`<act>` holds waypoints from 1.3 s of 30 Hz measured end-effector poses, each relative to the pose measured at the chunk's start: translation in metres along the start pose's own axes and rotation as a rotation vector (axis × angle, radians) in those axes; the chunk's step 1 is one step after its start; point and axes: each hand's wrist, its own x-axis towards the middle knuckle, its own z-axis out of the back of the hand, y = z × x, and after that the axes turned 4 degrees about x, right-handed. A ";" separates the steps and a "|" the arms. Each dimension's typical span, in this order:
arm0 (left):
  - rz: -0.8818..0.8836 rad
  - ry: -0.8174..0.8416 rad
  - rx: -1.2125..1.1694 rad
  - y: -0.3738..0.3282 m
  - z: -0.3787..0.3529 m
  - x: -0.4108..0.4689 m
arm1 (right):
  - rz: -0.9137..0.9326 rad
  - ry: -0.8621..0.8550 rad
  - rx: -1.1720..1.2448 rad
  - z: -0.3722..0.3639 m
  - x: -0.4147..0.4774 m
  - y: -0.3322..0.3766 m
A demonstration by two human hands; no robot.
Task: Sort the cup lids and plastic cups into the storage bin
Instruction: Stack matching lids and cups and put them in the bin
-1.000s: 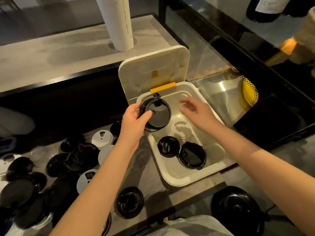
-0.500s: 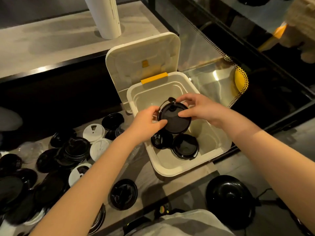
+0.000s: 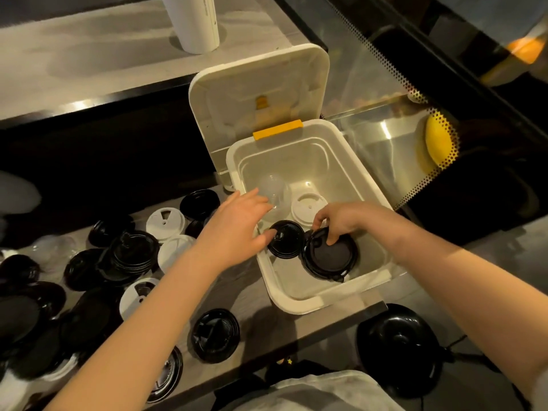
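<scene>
Your right hand (image 3: pixel 341 221) pinches the large black lid (image 3: pixel 329 259), set low inside the storage bin (image 3: pixel 299 307). Your left hand (image 3: pixel 237 229) hovers open over the bin's wall. This looks like the placing step, so release, then reach for the loose lids (image 3: pixel 215 333) on the counter.

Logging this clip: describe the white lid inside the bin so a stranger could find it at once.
Find the open white storage bin with the yellow latch. On its floor, just beyond the right hand, lies the white lid. It alone there is white: its neighbours are a small black lid, a larger black lid and a clear dome lid.
</scene>
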 end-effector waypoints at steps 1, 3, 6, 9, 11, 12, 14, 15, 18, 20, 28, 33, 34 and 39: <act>0.000 -0.005 -0.013 0.000 0.000 -0.001 | -0.004 -0.018 -0.029 -0.001 0.002 -0.001; -0.001 -0.019 -0.030 0.000 -0.001 -0.001 | -0.016 -0.044 -0.081 -0.006 0.004 -0.001; 0.001 -0.024 -0.036 -0.001 -0.002 -0.001 | -0.020 -0.059 -0.142 -0.013 0.006 -0.001; 0.002 -0.034 -0.046 -0.001 -0.002 -0.001 | -0.021 -0.093 -0.189 -0.017 0.006 -0.002; 0.003 -0.029 -0.038 -0.001 -0.003 -0.002 | -0.024 -0.125 -0.217 -0.017 0.006 -0.002; 0.003 -0.026 -0.032 -0.001 -0.003 -0.002 | -0.026 -0.136 -0.230 -0.017 0.006 -0.002; 0.003 -0.020 -0.022 -0.001 -0.004 -0.002 | -0.023 -0.147 -0.232 -0.017 0.003 -0.001; 0.002 -0.017 -0.015 -0.001 -0.003 -0.002 | -0.015 -0.155 -0.218 -0.016 0.001 0.000; 0.003 -0.007 0.000 -0.002 -0.001 -0.002 | 0.036 -0.224 -0.142 -0.012 -0.010 0.002; 0.012 -0.025 0.001 -0.002 0.002 -0.004 | 0.093 -0.295 -0.079 -0.010 -0.018 0.006; 0.130 -0.091 0.027 0.029 0.033 -0.041 | 0.325 -0.664 -0.038 -0.020 -0.061 0.064; 0.237 -0.087 0.033 0.057 0.042 -0.092 | 0.506 -0.774 -0.119 -0.047 -0.089 0.118; 0.254 -0.095 0.033 0.062 0.041 -0.104 | 0.546 -0.779 -0.125 -0.055 -0.092 0.128; 0.335 -0.062 0.006 0.082 0.014 -0.159 | 0.619 -0.687 -0.172 -0.109 -0.083 0.163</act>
